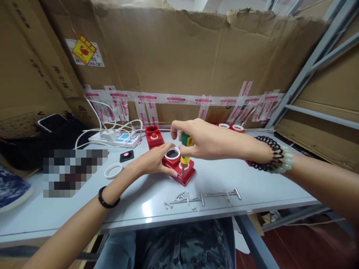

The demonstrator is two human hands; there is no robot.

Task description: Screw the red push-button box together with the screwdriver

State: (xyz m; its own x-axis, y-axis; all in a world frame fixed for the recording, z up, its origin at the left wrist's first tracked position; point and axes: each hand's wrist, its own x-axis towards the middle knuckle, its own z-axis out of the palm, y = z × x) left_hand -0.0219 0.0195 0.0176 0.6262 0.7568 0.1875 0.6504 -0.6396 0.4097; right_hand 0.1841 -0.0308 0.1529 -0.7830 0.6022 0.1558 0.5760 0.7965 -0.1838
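My right hand is closed around a screwdriver with a green and yellow handle. Its shaft points down at the face of a red box-shaped unit, close to a small white-ringed round part. A white ring with a dark centre sits on the unit's far end. Wrapped round that unit's left side, my left hand steadies it on the table. Directly behind stands a similar red unit. Several screws and metal T-shaped rods lie nearer the table's front edge.
A power strip with tangled white cables stands at the back left. Left of my arm lie a loose white ring and a black square piece. More red units with white rings are at the back right, before cardboard.
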